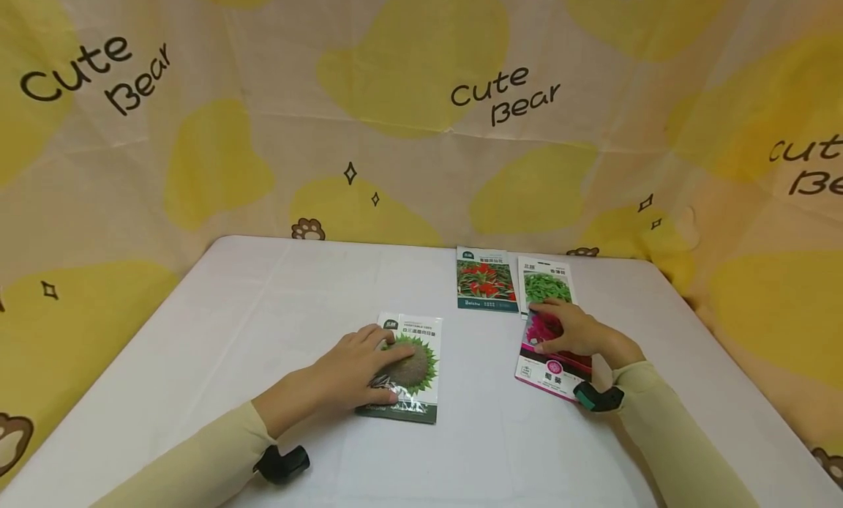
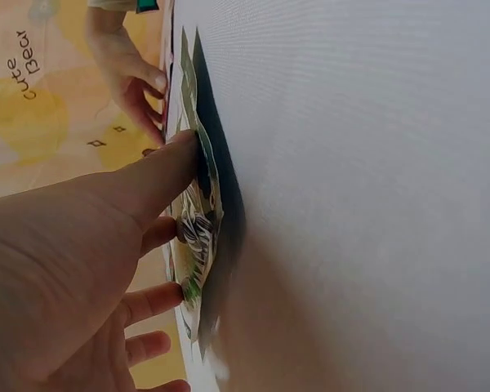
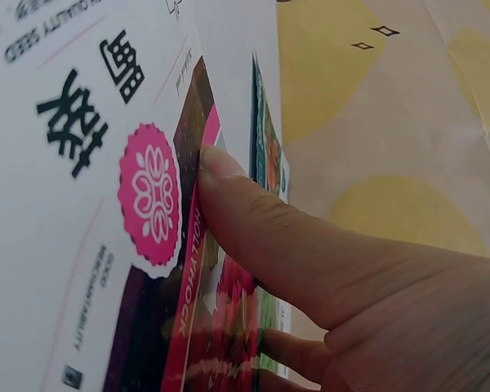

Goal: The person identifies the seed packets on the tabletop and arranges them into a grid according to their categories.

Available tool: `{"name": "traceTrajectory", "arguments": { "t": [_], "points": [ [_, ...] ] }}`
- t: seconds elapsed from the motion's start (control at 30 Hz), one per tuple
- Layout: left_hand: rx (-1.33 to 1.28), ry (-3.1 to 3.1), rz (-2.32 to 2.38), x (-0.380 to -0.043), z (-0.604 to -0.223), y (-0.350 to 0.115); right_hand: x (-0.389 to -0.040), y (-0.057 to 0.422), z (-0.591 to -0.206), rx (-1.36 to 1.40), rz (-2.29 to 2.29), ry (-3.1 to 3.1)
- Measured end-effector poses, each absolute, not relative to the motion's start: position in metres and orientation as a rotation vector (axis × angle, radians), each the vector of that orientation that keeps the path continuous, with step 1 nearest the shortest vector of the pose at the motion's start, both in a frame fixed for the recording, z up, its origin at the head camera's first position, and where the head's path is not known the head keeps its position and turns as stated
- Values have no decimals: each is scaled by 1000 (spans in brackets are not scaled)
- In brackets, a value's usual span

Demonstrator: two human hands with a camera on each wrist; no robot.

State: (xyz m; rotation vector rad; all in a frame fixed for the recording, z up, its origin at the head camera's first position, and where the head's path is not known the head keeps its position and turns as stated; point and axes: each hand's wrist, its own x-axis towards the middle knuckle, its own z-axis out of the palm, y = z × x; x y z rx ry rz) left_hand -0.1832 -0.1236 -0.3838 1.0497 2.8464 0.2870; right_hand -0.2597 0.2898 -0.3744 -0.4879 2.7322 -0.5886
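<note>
In the head view my left hand rests with spread fingers on a seed packet picturing a sunflower head. The left wrist view shows the thumb touching the edge of this slightly wavy packet, which has more than one layer of edges. My right hand lies over a pink hollyhock seed packet, fingers near its far end. Its thumb presses on the packet's printed face in the right wrist view. Part of the hollyhock picture is hidden by the hand.
Behind the right hand lie a packet with red flowers and a green-leaf packet, side by side. The hollyhock packet's far end meets the leaf packet. A white table carries everything; a yellow patterned cloth hangs behind.
</note>
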Motion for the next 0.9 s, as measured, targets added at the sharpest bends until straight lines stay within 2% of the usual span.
{"name": "traceTrajectory", "arguments": {
  "t": [0.9],
  "points": [
    [969, 2854, 452, -157, -384, -178, -262, 290, -377, -477, -558, 2747]
  ]
}}
